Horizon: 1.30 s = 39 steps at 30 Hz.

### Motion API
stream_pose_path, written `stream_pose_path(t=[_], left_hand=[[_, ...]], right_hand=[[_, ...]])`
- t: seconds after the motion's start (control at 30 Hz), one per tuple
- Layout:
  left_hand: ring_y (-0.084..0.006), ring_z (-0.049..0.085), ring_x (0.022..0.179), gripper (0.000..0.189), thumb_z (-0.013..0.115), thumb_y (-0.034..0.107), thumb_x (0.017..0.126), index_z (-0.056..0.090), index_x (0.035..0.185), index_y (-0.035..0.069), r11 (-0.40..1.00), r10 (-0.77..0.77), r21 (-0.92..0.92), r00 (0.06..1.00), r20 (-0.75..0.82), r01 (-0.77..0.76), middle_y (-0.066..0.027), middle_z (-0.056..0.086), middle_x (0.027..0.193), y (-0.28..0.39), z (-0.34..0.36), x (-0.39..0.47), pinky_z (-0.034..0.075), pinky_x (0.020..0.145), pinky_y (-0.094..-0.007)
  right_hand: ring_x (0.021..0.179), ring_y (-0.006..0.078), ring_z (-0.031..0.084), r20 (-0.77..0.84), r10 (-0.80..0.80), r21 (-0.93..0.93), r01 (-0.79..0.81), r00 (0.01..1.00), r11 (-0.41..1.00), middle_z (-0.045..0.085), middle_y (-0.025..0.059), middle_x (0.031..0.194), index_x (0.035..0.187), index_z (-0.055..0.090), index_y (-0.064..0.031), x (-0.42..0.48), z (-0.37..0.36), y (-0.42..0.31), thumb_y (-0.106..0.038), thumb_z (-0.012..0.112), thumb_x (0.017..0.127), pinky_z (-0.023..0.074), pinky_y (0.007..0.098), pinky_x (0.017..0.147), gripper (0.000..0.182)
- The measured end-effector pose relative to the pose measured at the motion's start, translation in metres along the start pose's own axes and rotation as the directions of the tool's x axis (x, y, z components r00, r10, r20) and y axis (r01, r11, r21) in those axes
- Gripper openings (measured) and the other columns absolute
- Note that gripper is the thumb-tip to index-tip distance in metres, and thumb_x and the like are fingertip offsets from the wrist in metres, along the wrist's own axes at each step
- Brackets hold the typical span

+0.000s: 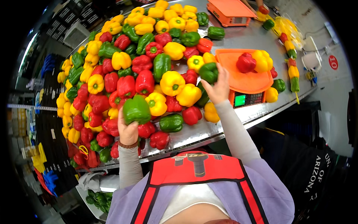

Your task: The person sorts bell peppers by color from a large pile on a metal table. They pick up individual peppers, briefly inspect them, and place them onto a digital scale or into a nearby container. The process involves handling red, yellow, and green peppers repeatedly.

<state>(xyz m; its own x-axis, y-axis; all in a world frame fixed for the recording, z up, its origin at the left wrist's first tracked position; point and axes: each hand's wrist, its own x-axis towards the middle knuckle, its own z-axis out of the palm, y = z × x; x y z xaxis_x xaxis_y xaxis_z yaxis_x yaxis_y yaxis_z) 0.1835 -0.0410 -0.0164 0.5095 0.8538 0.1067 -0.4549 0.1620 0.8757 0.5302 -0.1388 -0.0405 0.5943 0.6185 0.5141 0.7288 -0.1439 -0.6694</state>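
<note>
My left hand grips a large green bell pepper above the near side of a pile of red, yellow and green bell peppers. Farther right, my right hand has its thumb and fingers around a darker green bell pepper, at the pile's right edge. Just beyond that hand is an orange scale pan. A red bell pepper and a yellow bell pepper rest in the pan. Below it, the scale's display is lit green.
The peppers lie on a metal table. A second orange scale stands at the back, near another person's hand. Along the right edge are bagged rows of peppers and yellow net bags. Loose peppers sit beside the nearer scale.
</note>
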Motion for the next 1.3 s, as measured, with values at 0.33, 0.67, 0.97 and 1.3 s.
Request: stream_pose_path(t=[0.33, 0.67, 0.97, 1.3], left_hand=[[-0.0350, 0.055, 0.126, 0.071, 0.080, 0.005, 0.061, 0.054, 0.127, 0.003, 0.610, 0.217, 0.601, 0.838, 0.500, -0.517, -0.0192, 0.052, 0.140, -0.019, 0.117, 0.047, 0.043, 0.106, -0.0420], [-0.0397, 0.050, 0.130, 0.086, 0.087, 0.014, 0.065, 0.046, 0.140, 0.003, 0.462, 0.209, 0.612, 0.750, 0.628, -0.641, -0.0233, 0.045, 0.147, -0.046, 0.150, 0.046, 0.044, 0.106, -0.0456], [-0.0396, 0.049, 0.131, 0.080, 0.085, 0.012, 0.072, 0.044, 0.140, -0.001, 0.517, 0.122, 0.729, 0.881, 0.456, -0.449, -0.0231, 0.049, 0.143, -0.049, 0.108, 0.032, 0.043, 0.107, -0.0437], [-0.0235, 0.059, 0.115, 0.065, 0.072, 0.002, 0.082, 0.047, 0.142, 0.003, 0.448, 0.155, 0.871, 0.977, 0.148, -0.203, -0.0128, 0.052, 0.138, -0.024, 0.039, -0.004, 0.047, 0.096, -0.0360]], right_hand=[[0.134, 0.0304, 0.046, 0.391, 0.087, 0.502, -0.291, 0.916, 0.815, 0.046, 0.0178, 0.145, 0.143, 0.045, -0.0040, -0.009, -0.028, -0.011, -0.024, 0.073, 0.087, 0.0385, 0.0386, 0.110, 0.066], [0.127, 0.0247, 0.048, 0.210, 0.279, 0.642, -0.348, 0.937, 0.683, 0.043, 0.0128, 0.138, 0.150, 0.027, -0.0044, -0.040, -0.108, 0.004, -0.008, 0.081, 0.074, 0.0448, 0.0382, 0.105, 0.093], [0.136, 0.0346, 0.042, -0.295, 0.306, -0.184, -0.368, 0.905, 0.912, 0.040, 0.0259, 0.148, 0.150, 0.029, 0.0036, -0.006, -0.115, 0.126, -0.023, 0.088, 0.072, 0.0317, 0.0423, 0.114, 0.101], [0.097, 0.0150, 0.065, -0.271, 0.446, 0.238, -0.390, 0.853, 0.890, 0.068, 0.0116, 0.108, 0.118, 0.062, 0.0054, -0.113, -0.153, 0.141, -0.019, 0.057, 0.101, 0.0508, 0.0286, 0.086, 0.030]])
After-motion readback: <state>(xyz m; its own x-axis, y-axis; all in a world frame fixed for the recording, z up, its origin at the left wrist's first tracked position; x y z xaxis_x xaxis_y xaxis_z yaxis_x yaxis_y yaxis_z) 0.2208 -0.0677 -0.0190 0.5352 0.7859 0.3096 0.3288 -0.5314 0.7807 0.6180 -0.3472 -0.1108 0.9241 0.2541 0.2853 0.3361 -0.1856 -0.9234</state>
